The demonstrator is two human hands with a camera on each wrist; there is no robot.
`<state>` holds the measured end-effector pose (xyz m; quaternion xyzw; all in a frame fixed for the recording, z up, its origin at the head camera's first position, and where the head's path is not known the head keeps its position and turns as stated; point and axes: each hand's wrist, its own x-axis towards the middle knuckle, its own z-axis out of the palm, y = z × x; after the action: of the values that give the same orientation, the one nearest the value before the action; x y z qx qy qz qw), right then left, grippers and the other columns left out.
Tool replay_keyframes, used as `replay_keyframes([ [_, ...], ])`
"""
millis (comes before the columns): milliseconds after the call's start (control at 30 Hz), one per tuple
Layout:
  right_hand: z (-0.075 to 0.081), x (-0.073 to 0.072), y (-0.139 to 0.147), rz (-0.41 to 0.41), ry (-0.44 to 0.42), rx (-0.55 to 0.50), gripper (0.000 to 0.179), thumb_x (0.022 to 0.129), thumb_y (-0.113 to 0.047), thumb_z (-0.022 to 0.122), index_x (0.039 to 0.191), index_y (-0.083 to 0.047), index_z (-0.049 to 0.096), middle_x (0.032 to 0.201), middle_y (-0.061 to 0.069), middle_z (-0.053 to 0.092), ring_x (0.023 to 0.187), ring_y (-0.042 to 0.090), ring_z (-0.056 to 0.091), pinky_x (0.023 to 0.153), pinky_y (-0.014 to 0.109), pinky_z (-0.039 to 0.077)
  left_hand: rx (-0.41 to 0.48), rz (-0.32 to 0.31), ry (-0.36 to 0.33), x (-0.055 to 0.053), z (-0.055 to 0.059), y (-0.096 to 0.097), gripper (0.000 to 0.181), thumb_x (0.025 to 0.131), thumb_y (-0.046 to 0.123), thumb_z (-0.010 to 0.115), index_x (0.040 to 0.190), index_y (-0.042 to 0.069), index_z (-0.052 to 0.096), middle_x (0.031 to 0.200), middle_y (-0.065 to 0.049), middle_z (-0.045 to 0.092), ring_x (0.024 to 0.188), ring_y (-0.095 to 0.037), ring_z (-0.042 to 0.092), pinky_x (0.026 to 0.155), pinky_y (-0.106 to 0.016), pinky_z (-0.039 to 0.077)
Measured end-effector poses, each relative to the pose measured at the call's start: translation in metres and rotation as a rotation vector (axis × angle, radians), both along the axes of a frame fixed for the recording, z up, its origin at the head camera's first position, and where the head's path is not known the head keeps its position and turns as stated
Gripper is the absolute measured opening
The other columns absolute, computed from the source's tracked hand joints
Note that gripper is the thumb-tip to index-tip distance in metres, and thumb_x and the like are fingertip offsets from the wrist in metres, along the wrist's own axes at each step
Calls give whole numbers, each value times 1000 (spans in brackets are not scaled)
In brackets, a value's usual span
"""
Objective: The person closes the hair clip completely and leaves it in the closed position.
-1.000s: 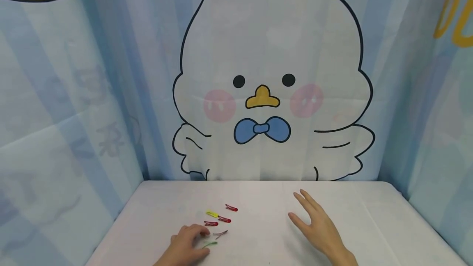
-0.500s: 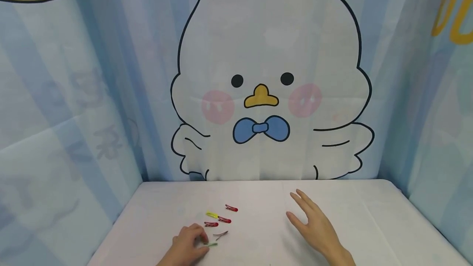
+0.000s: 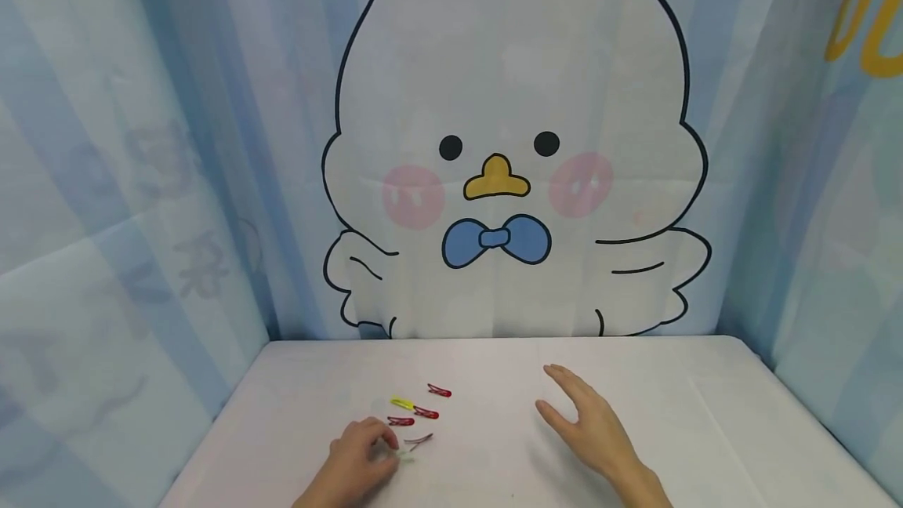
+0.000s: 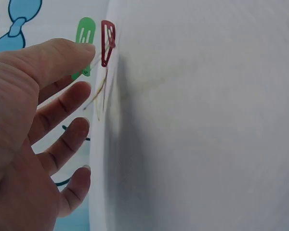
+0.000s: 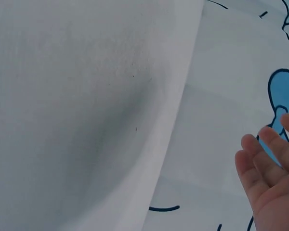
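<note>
My left hand (image 3: 356, 457) pinches a green hair clip (image 4: 86, 25) between thumb and index finger, its slotted end rising past the thumb in the left wrist view. In the head view that clip is a pale blur at the fingertips. Just beyond it on the table lies a thin brownish-pink hair clip (image 3: 421, 439). Farther back are a yellow hair clip (image 3: 402, 403), a red hair clip (image 3: 426, 412) touching its end, another red clip (image 3: 400, 421) nearer the hand and a third red clip (image 3: 440, 391). My right hand (image 3: 594, 426) hovers, fingers extended, holding nothing.
The white-covered table (image 3: 487, 477) reaches back to a blue-and-white curtain (image 3: 494, 296) printed with a cartoon bird. More curtain hangs along the left and right sides.
My left thumb and index finger have closed on the green clip, which now looks blurred and turned. The right hand has shifted slightly left, its fingers drawn closer together. The head view tilts slightly.
</note>
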<state>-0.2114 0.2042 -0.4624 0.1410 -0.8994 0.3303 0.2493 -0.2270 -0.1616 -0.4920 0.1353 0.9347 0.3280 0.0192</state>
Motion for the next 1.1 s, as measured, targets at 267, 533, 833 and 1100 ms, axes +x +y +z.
replay_keyframes([
  [267,-2,3,-9,-9,-19,-55,43,89,-24,79,129,-12,67,129,1,66,108,23,65,89,49,52,36,2,80,5,11,15,19,84,17,82,93,20,66,96,10,62,92,-19,51,78,-49,39],
  [533,-1,2,-18,-4,-63,-79,40,91,-30,76,128,-15,67,127,-2,66,106,21,65,83,47,53,76,-50,246,6,13,29,18,84,15,82,93,21,68,91,17,61,87,-13,53,76,-40,40],
  [833,0,2,-30,12,17,-119,34,88,-22,79,120,-12,70,118,-3,69,96,18,66,78,42,54,106,-88,448,5,16,46,20,82,11,83,94,20,69,93,19,63,87,-12,56,75,-33,45],
  [1100,-2,3,-39,47,91,-153,30,86,-15,80,114,-10,71,111,-3,71,89,15,66,76,36,55,165,-92,517,5,18,59,25,79,8,85,91,21,68,91,19,63,85,-9,56,75,-31,48],
])
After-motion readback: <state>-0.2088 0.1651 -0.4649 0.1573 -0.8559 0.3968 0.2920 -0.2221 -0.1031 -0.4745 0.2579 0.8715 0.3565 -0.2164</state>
